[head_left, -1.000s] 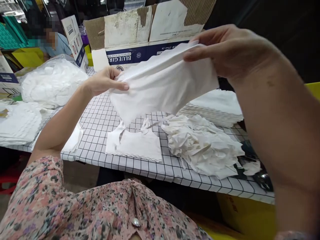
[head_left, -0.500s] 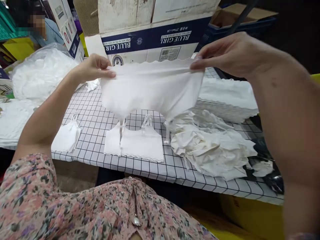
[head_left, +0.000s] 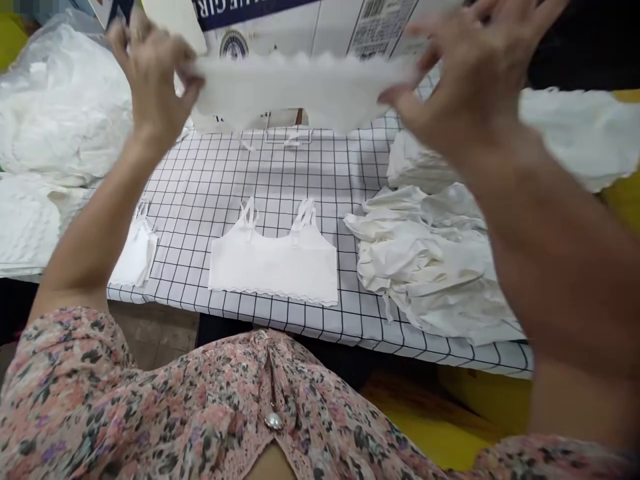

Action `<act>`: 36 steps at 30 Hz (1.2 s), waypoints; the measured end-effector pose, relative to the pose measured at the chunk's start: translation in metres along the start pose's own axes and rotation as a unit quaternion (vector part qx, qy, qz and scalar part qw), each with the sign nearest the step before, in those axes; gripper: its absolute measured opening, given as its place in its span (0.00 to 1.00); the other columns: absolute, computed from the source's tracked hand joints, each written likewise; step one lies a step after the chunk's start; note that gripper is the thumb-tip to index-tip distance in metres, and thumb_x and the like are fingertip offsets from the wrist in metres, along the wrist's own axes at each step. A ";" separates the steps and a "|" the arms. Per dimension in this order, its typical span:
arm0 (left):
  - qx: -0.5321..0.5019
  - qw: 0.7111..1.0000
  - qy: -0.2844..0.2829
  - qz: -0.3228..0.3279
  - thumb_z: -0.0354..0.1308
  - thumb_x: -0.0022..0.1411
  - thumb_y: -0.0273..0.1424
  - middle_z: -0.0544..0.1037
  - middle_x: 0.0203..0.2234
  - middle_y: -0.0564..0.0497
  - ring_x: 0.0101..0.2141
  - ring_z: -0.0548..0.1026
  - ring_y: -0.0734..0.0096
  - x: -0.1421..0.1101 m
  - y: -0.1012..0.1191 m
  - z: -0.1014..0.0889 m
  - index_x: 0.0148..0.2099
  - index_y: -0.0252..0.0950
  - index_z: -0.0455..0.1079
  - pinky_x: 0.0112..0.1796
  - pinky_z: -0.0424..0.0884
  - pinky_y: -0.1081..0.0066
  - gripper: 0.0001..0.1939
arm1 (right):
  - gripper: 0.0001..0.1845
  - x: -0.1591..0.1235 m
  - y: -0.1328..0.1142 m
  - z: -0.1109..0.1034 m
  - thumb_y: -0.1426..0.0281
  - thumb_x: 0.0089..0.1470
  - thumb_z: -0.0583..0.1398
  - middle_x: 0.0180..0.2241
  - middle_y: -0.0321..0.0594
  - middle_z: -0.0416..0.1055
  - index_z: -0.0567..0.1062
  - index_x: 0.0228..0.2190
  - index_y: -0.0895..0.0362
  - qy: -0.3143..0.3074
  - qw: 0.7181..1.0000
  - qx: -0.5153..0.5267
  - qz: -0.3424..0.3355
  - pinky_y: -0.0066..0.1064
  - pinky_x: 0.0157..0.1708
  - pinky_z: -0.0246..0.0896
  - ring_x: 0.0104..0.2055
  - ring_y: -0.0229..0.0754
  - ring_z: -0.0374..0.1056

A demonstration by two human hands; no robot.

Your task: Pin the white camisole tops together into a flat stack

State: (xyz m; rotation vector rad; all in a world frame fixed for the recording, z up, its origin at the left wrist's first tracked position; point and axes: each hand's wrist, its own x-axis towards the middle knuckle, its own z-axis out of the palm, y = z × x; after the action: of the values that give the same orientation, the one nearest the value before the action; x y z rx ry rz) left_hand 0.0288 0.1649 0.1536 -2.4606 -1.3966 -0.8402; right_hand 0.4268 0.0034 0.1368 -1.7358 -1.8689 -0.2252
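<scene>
Stretched between my two hands in the air is a white camisole bra top (head_left: 300,83), upside down, its scalloped hem along the top and blurred by motion. My left hand (head_left: 155,80) pinches one end of the hem, and my right hand (head_left: 465,73) pinches the other. Below them, flat on the checked cloth, lies another white bra top (head_left: 274,263) with its straps pointing away from me. To the right sits a crumpled heap of white garments (head_left: 435,267). A folded white top (head_left: 135,250) lies beyond my left forearm.
A checked tablecloth (head_left: 185,200) covers the table. At the back stands a printed cardboard box (head_left: 280,40). On the left are a clear bag of white garments (head_left: 60,107) and a flat stack of white cloth (head_left: 30,223). More white pieces (head_left: 580,133) lie at the far right.
Both hands have risen and moved farther away with the held top, which now looks foreshortened. My view has tipped downward, and the bra top on the table is fully uncovered.
</scene>
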 end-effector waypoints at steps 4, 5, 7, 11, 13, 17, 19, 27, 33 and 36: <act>-0.080 0.996 -0.015 -0.036 0.75 0.63 0.32 0.78 0.46 0.48 0.59 0.71 0.51 -0.153 0.037 0.050 0.41 0.37 0.72 0.65 0.63 0.39 0.14 | 0.06 -0.097 -0.013 0.053 0.72 0.64 0.67 0.43 0.53 0.82 0.86 0.40 0.61 -0.122 0.990 -0.066 0.040 0.81 0.73 0.31 0.65 0.62 0.65; -0.096 0.995 -0.014 -0.024 0.74 0.63 0.31 0.78 0.46 0.48 0.55 0.73 0.53 -0.186 0.046 0.060 0.40 0.38 0.72 0.60 0.68 0.43 0.12 | 0.07 -0.120 -0.010 0.065 0.71 0.65 0.66 0.42 0.52 0.82 0.86 0.37 0.59 -0.131 0.989 -0.059 0.025 0.80 0.72 0.36 0.62 0.62 0.66; -0.134 0.990 -0.036 0.008 0.70 0.64 0.28 0.79 0.46 0.46 0.49 0.75 0.57 -0.238 0.057 0.075 0.40 0.39 0.74 0.49 0.75 0.54 0.07 | 0.09 -0.158 0.000 0.084 0.70 0.65 0.64 0.44 0.52 0.81 0.85 0.34 0.57 -0.140 0.989 -0.044 0.007 0.75 0.67 0.51 0.58 0.62 0.67; -0.173 0.982 -0.046 0.058 0.60 0.67 0.21 0.82 0.39 0.49 0.40 0.78 0.64 -0.279 0.065 0.076 0.42 0.40 0.75 0.38 0.75 0.65 0.08 | 0.13 -0.200 0.021 0.093 0.69 0.68 0.59 0.45 0.51 0.81 0.83 0.34 0.55 -0.124 0.991 -0.012 -0.039 0.62 0.57 0.62 0.54 0.61 0.70; -0.160 0.984 -0.022 0.072 0.60 0.67 0.20 0.82 0.37 0.49 0.39 0.78 0.65 -0.287 0.067 0.064 0.46 0.41 0.76 0.36 0.75 0.66 0.11 | 0.14 -0.214 0.025 0.087 0.69 0.68 0.58 0.40 0.49 0.81 0.83 0.35 0.55 -0.077 0.995 -0.007 -0.060 0.61 0.57 0.62 0.50 0.58 0.72; -0.140 0.984 -0.013 0.111 0.61 0.69 0.20 0.81 0.39 0.48 0.39 0.78 0.66 -0.314 0.076 0.041 0.54 0.44 0.78 0.36 0.75 0.67 0.17 | 0.10 -0.253 0.016 0.073 0.70 0.65 0.60 0.39 0.46 0.81 0.83 0.38 0.52 -0.041 0.997 0.006 -0.065 0.63 0.61 0.60 0.47 0.57 0.73; -0.156 0.979 -0.031 0.124 0.61 0.70 0.21 0.81 0.39 0.48 0.38 0.78 0.66 -0.331 0.082 0.037 0.55 0.44 0.78 0.36 0.75 0.68 0.17 | 0.10 -0.274 0.007 0.071 0.71 0.64 0.61 0.38 0.45 0.82 0.84 0.38 0.51 -0.074 0.995 0.009 -0.061 0.65 0.61 0.60 0.47 0.56 0.73; -0.163 0.975 -0.146 0.025 0.58 0.72 0.30 0.80 0.36 0.45 0.38 0.76 0.60 -0.357 0.080 0.042 0.48 0.47 0.82 0.39 0.76 0.59 0.12 | 0.14 -0.313 -0.002 0.073 0.67 0.65 0.59 0.37 0.44 0.82 0.86 0.37 0.47 -0.140 0.990 0.016 0.004 0.75 0.69 0.52 0.47 0.57 0.74; -0.218 0.948 -0.229 0.034 0.56 0.70 0.23 0.81 0.53 0.43 0.54 0.79 0.53 -0.332 0.102 0.008 0.67 0.54 0.74 0.54 0.79 0.48 0.28 | 0.27 -0.317 -0.029 0.060 0.59 0.67 0.57 0.61 0.52 0.79 0.79 0.62 0.52 -0.185 0.981 0.049 -0.021 0.73 0.73 0.45 0.63 0.63 0.73; -0.245 0.941 -0.234 0.020 0.50 0.76 0.25 0.72 0.70 0.45 0.71 0.69 0.53 -0.321 0.133 0.017 0.78 0.54 0.59 0.68 0.71 0.45 0.34 | 0.41 -0.309 -0.059 0.069 0.51 0.71 0.51 0.77 0.55 0.59 0.60 0.77 0.56 -0.226 0.973 0.048 -0.024 0.72 0.77 0.36 0.79 0.66 0.55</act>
State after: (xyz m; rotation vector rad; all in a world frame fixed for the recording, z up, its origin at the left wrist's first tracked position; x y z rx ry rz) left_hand 0.0194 -0.1331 -0.0259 -3.2286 -1.3911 -0.6832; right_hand 0.3474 -0.2373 -0.0627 -1.7811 -2.1980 0.2644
